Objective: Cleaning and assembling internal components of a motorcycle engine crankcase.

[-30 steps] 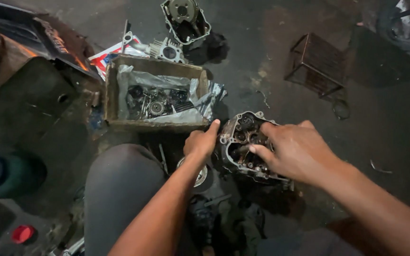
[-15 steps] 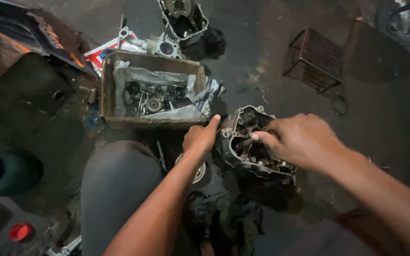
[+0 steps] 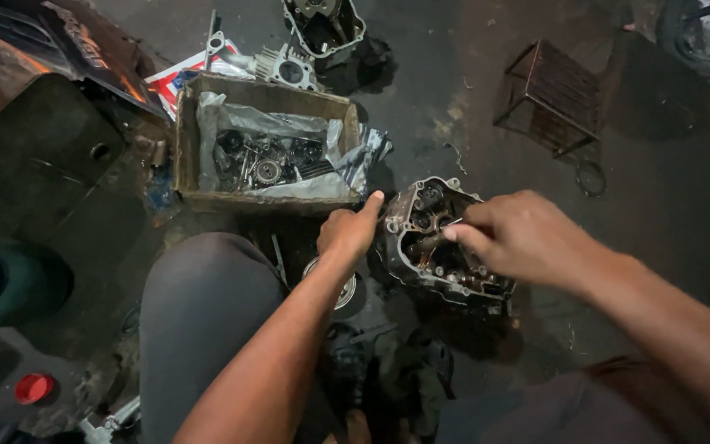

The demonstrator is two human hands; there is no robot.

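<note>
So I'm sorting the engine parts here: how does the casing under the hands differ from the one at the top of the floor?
The near engine casing is held by the left hand and right hand; the far casing lies untouched. The near one is packed with small parts; the far one looks mostly hollow. Both are grimy metal housings, open side up, on the dark floor.

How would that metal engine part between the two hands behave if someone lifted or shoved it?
The engine part looks like thick cast metal, so probably stiff and heavy for its size. Its grimy, oily-looking surface may be slippery. It is blocky with uneven edges, so unlikely to roll, though it might rock; the left hand seems to steady its rim while the right hand works inside.
</note>
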